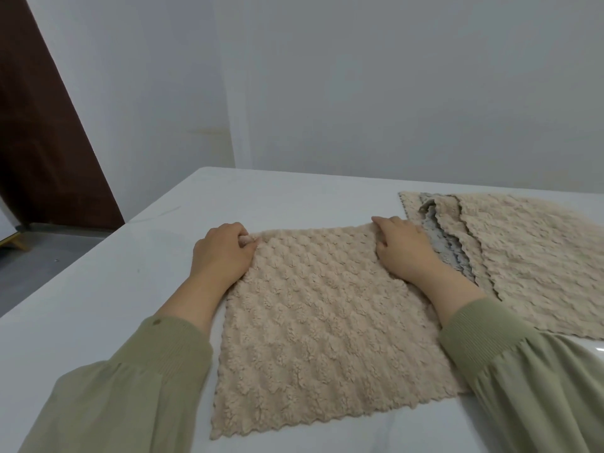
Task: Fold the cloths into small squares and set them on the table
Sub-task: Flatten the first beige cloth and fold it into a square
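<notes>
Now a beige cloth (310, 322) lies spread flat and unfolded on the white table (130, 256), directly in front of the person. It is square and fluffy, with a bumpy nap and zigzag edges. The left hand (225, 253) pinches its far left corner, bunching the fabric, and the right hand (402, 250) curls over and grasps the far right corner. Just beside it on the right sits a pile of cloths (523, 256), beige with a grey cloth (438, 237) among them.

Brown door (42, 125), white wall (359, 76)
</notes>
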`<state>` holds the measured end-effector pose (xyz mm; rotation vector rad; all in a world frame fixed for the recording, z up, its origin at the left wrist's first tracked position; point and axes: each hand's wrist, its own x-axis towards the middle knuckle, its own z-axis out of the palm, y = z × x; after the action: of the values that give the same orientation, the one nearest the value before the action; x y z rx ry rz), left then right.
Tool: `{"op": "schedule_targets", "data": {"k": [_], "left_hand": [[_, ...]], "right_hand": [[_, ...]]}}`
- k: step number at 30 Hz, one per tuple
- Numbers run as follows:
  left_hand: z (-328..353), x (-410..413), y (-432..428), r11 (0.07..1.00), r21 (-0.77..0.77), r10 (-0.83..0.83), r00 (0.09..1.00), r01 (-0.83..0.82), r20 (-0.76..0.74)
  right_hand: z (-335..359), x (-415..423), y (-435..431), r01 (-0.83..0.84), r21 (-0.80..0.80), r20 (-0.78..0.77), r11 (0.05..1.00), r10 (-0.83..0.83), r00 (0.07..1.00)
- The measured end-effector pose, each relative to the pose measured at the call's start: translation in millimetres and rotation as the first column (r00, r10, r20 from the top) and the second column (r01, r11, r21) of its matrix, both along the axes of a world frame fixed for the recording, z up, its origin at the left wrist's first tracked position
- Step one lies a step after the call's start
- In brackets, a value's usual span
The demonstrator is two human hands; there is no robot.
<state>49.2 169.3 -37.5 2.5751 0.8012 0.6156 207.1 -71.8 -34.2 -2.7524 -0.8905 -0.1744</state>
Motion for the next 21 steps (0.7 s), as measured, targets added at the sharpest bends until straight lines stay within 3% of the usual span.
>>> {"op": "schedule_targets", "data": {"k": [4, 6, 11, 17, 21], "left_hand": [[2.2, -4.5, -7.2, 0.992, -0.100, -0.061, 0.988, 0.076, 0.145], [2.9, -7.2, -8.2, 0.979, -0.171, -0.073, 0.970, 0.114, 0.230], [7.7, -12.9, -9.8, 0.948, -0.290, -0.023, 0.937, 0.131, 0.349], [10.7, -13.1, -9.6, 0.952, -0.281, -0.013, 0.932, 0.123, 0.363], [11.8, -13.2, -9.7, 0.966, -0.256, 0.069, 0.916, 0.038, 0.395]], "right_hand": [[1.6, -2.6, -1.5, -0.033, 0.251, -0.003, 0.967, 0.035, 0.999], [3.9, -5.9, -1.4, 0.015, 0.272, -0.014, 0.962, -0.012, 1.000], [6.5, -6.4, -4.6, 0.096, 0.243, 0.150, 0.965, -0.135, 0.979], [14.4, -6.5, -9.1, 0.157, 0.497, -0.033, 0.854, -0.162, 0.986], [27.6, -2.9, -14.9, 0.251, 0.505, -0.163, 0.826, -0.195, 0.967]]}}
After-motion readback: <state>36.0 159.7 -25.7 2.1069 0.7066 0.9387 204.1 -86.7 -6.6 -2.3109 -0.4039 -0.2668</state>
